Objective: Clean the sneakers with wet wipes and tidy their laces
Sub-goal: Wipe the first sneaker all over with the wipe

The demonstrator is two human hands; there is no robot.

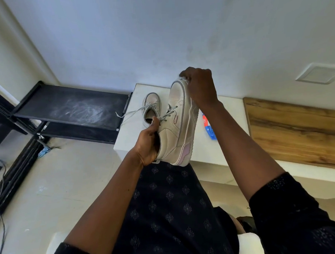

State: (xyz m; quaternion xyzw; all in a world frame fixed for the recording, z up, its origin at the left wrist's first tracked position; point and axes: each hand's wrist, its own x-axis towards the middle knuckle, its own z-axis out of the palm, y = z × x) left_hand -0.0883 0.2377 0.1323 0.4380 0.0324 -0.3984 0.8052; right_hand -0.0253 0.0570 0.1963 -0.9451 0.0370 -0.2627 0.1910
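There is only one view, from a wide-angle camera worn on the person's head. It looks forward and down, close over both forearms and the lap. The white table (213,157) lies just ahead, the wall (137,30) stands far behind it, and the floor (48,183) with a black shelf (73,107) is at left.

Beige sneaker (179,122) – pink heel, gry laces (142,109)

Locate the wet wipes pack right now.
Head view: the blue wet wipes pack lies on the white ledge, right of centre, just beyond the right forearm, between the held sneaker and the wooden board.
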